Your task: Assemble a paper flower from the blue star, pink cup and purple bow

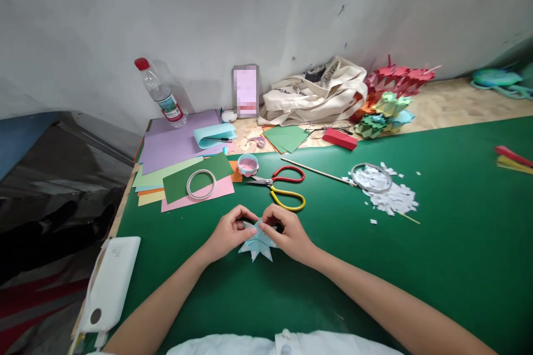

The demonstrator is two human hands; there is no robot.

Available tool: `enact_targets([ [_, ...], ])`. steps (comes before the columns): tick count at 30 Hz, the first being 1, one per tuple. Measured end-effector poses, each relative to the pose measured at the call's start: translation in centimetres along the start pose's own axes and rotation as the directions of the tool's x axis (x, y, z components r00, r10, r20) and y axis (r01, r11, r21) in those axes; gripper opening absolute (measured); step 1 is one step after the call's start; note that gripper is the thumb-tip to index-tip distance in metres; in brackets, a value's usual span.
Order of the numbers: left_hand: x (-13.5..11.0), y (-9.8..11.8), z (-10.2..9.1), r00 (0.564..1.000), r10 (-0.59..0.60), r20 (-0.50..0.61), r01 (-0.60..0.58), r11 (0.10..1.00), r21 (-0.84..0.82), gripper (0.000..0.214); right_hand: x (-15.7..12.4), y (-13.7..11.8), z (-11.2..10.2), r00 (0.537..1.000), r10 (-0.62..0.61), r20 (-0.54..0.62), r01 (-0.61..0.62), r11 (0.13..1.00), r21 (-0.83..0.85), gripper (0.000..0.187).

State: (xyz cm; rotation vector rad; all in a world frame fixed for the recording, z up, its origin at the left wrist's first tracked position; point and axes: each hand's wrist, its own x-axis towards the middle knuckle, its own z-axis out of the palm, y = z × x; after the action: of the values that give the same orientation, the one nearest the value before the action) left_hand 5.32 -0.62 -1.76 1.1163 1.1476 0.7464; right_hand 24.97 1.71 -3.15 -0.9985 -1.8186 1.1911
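A light-blue paper flower (pixel 259 244) with pointed petals is between my two hands, just above the green table mat. My left hand (pixel 233 228) pinches its upper left edge with thumb and fingers. On the other side, my right hand (pixel 285 228) has its thumb and fingertips closed on the top right of the same flower. The far petals are partly hidden by my fingers. Beyond my hands lie scissors (pixel 275 182) with one red and one yellow handle, their blades pointing left.
Coloured paper sheets, a tape roll (pixel 201 184) and a small pink cup (pixel 247 165) lie ahead left. White paper scraps (pixel 395 198) and a thin stick (pixel 314 170) are at right. A bottle (pixel 164 97), phone (pixel 246 91), cloth bag (pixel 316 94), folded paper flowers (pixel 387 100) line the wall; a power bank (pixel 110 283) is near left.
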Motion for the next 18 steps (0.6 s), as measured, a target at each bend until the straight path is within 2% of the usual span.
enact_targets([
  [3,-0.18,-0.04,0.18,1.0,-0.023,-0.015,0.024,0.998,0.058,0.036,0.12,0.22,-0.08,0.999,0.018,-0.038,-0.018,1.0,0.005,0.013],
  [9,-0.25,-0.02,0.34,0.999,-0.017,-0.03,0.022,0.984,0.178,0.023,0.31,0.28,0.2,0.999,-0.004,-0.034,0.003,1.0,-0.021,0.011],
  [18,-0.05,0.09,0.52,0.996,0.066,-0.065,-0.053,0.98,0.193,0.025,0.65,0.45,-0.08,0.998,0.011,-0.062,-0.01,1.0,0.017,0.037],
])
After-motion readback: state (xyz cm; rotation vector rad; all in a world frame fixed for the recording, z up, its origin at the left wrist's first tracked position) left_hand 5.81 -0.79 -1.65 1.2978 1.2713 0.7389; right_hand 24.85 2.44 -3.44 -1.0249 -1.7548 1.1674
